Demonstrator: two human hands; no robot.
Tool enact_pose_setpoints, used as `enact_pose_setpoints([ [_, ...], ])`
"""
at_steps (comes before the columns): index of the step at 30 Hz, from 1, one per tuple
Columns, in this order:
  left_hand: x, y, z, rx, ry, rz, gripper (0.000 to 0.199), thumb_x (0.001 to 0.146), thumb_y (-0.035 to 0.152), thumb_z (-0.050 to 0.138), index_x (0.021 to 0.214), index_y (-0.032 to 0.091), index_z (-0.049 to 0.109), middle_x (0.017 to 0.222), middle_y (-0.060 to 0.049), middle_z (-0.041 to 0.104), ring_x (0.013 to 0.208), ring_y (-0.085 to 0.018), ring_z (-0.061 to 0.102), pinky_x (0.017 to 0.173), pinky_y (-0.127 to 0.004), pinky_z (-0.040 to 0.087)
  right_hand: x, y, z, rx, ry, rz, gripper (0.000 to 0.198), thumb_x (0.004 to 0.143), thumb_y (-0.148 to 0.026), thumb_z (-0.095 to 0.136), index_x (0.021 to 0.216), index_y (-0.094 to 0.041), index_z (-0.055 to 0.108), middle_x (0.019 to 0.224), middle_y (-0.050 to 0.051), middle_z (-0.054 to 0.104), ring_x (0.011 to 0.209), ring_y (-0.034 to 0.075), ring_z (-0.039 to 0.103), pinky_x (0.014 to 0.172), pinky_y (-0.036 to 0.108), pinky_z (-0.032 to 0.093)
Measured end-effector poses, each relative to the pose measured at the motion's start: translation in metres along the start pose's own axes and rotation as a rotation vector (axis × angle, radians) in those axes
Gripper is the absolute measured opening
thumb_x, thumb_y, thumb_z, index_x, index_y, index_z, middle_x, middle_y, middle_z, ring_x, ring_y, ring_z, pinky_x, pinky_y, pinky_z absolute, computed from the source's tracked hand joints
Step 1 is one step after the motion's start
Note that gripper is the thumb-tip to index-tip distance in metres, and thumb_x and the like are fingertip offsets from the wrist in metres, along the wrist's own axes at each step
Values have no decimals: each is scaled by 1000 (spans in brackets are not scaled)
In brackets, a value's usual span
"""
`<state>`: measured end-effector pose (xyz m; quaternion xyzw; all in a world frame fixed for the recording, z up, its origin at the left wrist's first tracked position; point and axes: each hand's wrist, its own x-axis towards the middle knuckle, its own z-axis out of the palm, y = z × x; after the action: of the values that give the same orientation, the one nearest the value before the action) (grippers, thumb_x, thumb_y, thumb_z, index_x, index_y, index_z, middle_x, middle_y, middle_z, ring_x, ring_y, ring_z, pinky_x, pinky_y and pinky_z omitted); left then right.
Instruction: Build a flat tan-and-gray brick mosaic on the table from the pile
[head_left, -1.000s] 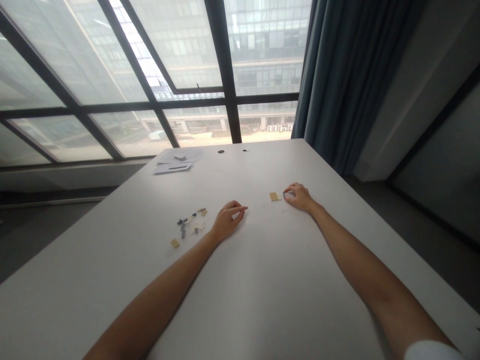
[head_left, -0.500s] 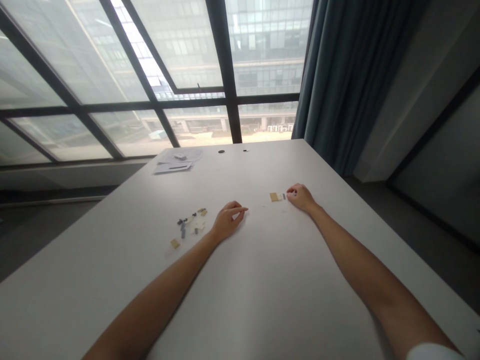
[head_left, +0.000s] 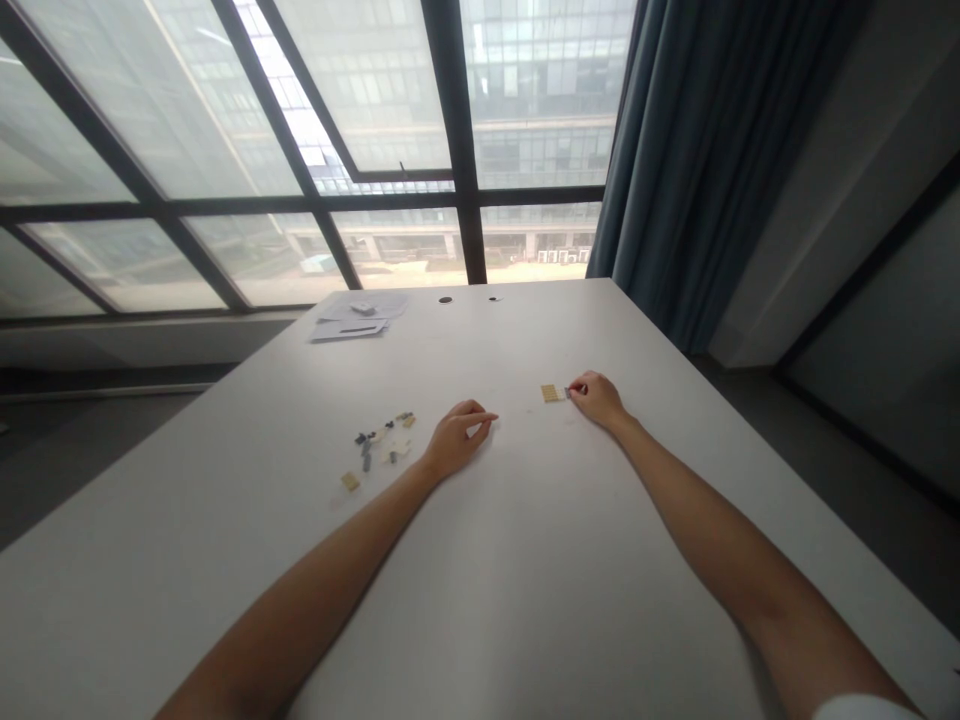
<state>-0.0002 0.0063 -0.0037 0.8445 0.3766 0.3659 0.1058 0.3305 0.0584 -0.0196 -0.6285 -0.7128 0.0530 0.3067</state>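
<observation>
My left hand point(head_left: 457, 438) rests on the white table point(head_left: 495, 560), its thumb and forefinger tips brought together. Whatever may be between them is too small to make out. To its left lies a loose group of small building pieces: tan plates point(head_left: 350, 482), dark grey pieces point(head_left: 367, 455) and pale pieces point(head_left: 397, 449). Further right, my right hand point(head_left: 598, 398) is closed, with its fingertips on a small grey piece point(head_left: 568, 393). That piece is at the right end of a short row, beside a white piece point(head_left: 560, 394) and a tan studded plate point(head_left: 549, 393).
Papers point(head_left: 352, 320) with a small white object point(head_left: 364, 309) on top lie at the table's far left. Two round holes, one of them here point(head_left: 445, 300), are near the far edge. Windows point(head_left: 390, 240) and a blue curtain point(head_left: 675, 180) stand beyond.
My right hand has shifted slightly left, and its fingers have closed in on the small grey piece at the row's end. My left hand keeps the same pose.
</observation>
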Motion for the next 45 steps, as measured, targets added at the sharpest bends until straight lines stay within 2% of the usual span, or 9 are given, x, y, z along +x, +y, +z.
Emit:
enact_pose_setpoints([
  [45,0,-2,1,-2,-11,14,24,95,27,55,102,25,77,90,-5,67,86,-17,62,79,-29,51,-1,-4,3,-8,-5,-9,14,83,-20,64,86,-20,77,92,5,71,80,15,62,76,25,46],
])
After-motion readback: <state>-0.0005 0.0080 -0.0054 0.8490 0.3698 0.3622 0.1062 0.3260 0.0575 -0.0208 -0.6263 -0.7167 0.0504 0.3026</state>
